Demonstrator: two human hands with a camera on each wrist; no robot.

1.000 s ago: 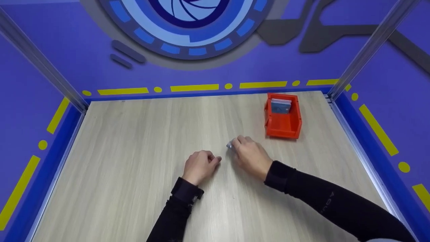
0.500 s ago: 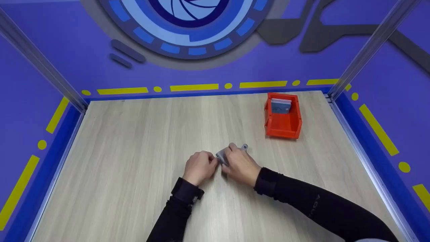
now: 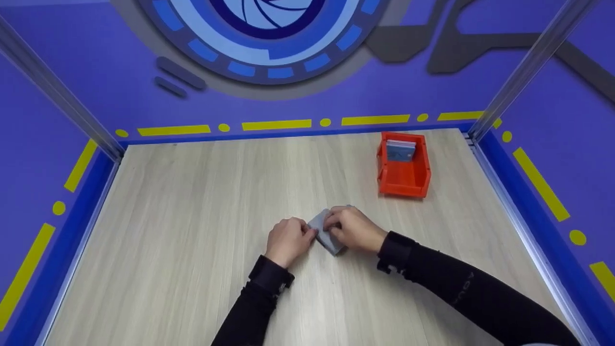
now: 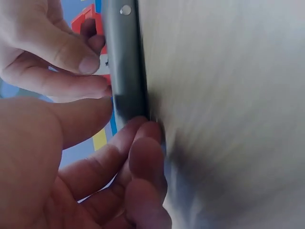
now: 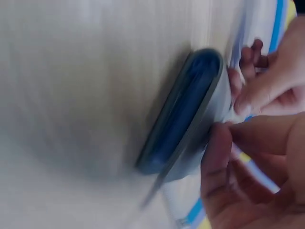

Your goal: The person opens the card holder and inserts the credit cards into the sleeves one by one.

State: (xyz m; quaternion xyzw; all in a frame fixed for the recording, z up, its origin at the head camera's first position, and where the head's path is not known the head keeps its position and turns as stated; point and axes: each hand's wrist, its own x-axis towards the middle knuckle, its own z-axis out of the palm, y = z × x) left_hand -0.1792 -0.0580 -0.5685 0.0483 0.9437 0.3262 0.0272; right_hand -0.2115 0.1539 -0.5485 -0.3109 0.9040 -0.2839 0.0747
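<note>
Low over the wooden table, a small grey wallet (image 3: 321, 222) lies between my two hands. My left hand (image 3: 289, 241) pinches its left edge; in the left wrist view the thumb is on one side of the grey spine (image 4: 127, 62) and the fingers on the other. A silver snap (image 4: 125, 9) shows on that spine. With thumb and fingertips my right hand (image 3: 356, 229) grips the upper cover. The right wrist view, which is blurred, shows the wallet's end (image 5: 186, 109) with a dark blue inside. My right hand covers much of its right part.
A red open-front bin (image 3: 405, 188) stands at the back right, with several cards (image 3: 400, 153) upright against its rear wall. Blue-purple panels (image 3: 269, 105) enclose the wooden table (image 3: 192, 216) at the back and both sides.
My right hand has brought the wallet left and toward me to my left hand, which has barely moved and now pinches it. The wallet has turned, showing more of its flat face.
</note>
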